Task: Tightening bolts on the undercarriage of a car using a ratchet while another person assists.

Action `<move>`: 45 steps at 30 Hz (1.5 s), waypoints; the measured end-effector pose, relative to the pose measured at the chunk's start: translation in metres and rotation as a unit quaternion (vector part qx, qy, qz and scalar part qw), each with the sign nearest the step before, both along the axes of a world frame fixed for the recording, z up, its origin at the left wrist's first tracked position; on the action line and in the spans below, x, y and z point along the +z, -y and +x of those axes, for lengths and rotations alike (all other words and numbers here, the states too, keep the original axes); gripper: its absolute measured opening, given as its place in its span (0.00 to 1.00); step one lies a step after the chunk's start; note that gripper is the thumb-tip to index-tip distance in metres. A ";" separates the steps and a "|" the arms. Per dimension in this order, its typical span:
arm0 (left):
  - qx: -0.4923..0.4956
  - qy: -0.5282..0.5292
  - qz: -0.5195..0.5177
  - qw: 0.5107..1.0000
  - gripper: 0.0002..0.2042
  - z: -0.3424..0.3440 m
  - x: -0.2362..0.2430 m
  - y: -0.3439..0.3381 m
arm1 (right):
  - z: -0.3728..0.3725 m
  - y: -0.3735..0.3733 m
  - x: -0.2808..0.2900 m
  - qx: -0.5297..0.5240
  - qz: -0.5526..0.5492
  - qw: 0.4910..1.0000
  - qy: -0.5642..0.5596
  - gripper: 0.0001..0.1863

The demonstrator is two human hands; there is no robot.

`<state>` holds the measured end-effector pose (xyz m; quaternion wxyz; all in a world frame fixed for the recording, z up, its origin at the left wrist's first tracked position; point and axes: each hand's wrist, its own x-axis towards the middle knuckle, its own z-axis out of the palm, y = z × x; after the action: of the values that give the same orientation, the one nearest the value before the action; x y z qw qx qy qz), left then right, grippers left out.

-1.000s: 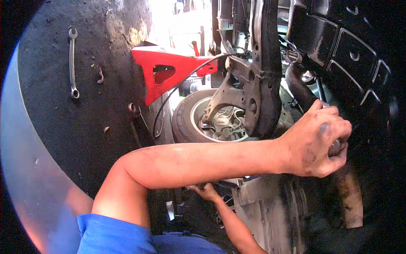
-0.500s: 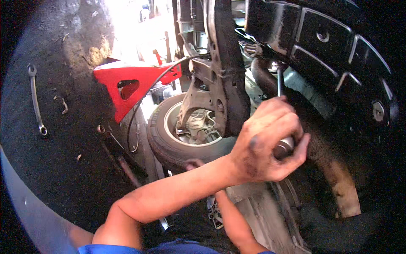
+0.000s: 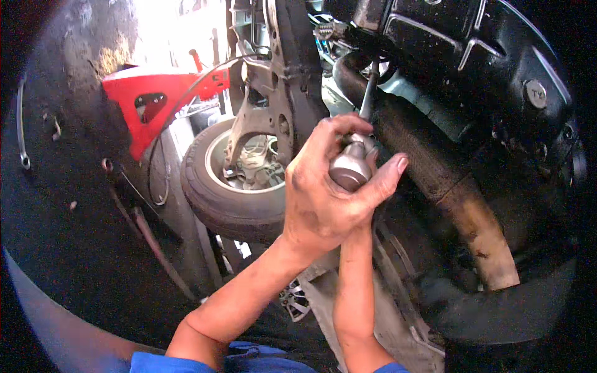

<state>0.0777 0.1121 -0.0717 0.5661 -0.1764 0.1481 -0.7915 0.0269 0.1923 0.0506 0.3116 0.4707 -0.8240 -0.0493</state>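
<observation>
My left hand is raised before the underside of a vehicle, its fingers curled around a silver hand tool with a thick round end. A slim shaft runs up from the hand toward the dark gap beside the exhaust pipe. My left thumb points out to the right, away from the tool. My right forearm rises behind the left wrist; the right hand is almost wholly hidden there, and its grip cannot be made out. What the shaft's far tip touches is unclear.
A combination wrench hangs or lies at the far left. A red metal bracket stands beyond a wheel with a tire. A dark cable loops near it. Black ribbed panels fill the upper right.
The view has shifted, so surroundings sit farther left and higher. My right forearm has risen to behind my left hand. The left thumb has straightened outward, showing more of the tool's round end.
</observation>
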 end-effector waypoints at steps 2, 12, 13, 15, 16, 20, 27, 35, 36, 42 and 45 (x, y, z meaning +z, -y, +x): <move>0.002 0.012 -0.001 1.000 0.27 -0.001 0.002 -0.004 | 0.009 0.042 0.004 0.054 -0.153 0.948 0.274 0.33; 0.087 0.073 -0.084 0.990 0.22 0.004 -0.035 0.010 | 0.015 0.097 -0.005 0.116 -0.223 0.851 0.460 0.16; 0.081 0.085 -0.104 0.988 0.22 0.006 -0.045 0.012 | 0.012 0.101 -0.018 0.123 -0.251 0.867 0.412 0.15; 0.081 0.088 -0.086 0.989 0.23 -0.002 -0.054 0.006 | 0.009 0.101 -0.026 0.111 -0.245 0.816 0.512 0.13; 0.071 0.092 -0.089 0.989 0.25 -0.003 -0.061 0.004 | 0.008 0.101 -0.033 0.111 -0.253 0.807 0.522 0.12; 0.079 0.095 -0.102 0.987 0.23 -0.005 -0.068 0.001 | 0.016 0.099 -0.046 0.125 -0.269 0.837 0.459 0.11; 0.087 0.090 -0.158 0.979 0.25 0.015 -0.111 0.006 | 0.042 0.087 -0.071 0.118 -0.253 0.871 0.404 0.14; 0.066 0.166 -0.115 0.977 0.28 0.047 -0.126 0.011 | 0.059 0.075 -0.079 0.116 -0.209 0.859 0.452 0.17; 0.049 0.169 -0.110 0.978 0.28 0.050 -0.126 0.011 | 0.059 0.075 -0.080 0.116 -0.198 0.865 0.447 0.17; 0.145 0.204 -0.151 0.956 0.22 0.066 -0.149 0.018 | 0.067 0.086 -0.096 0.096 -0.169 0.842 0.504 0.14; 0.142 0.225 -0.163 0.950 0.22 0.070 -0.153 0.020 | 0.062 0.086 -0.102 0.092 -0.165 0.833 0.521 0.14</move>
<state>0.1480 0.0921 -0.2246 0.6543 -0.1029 -0.1411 -0.7358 0.0888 0.1066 -0.0518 -0.0875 0.4423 -0.8129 0.3685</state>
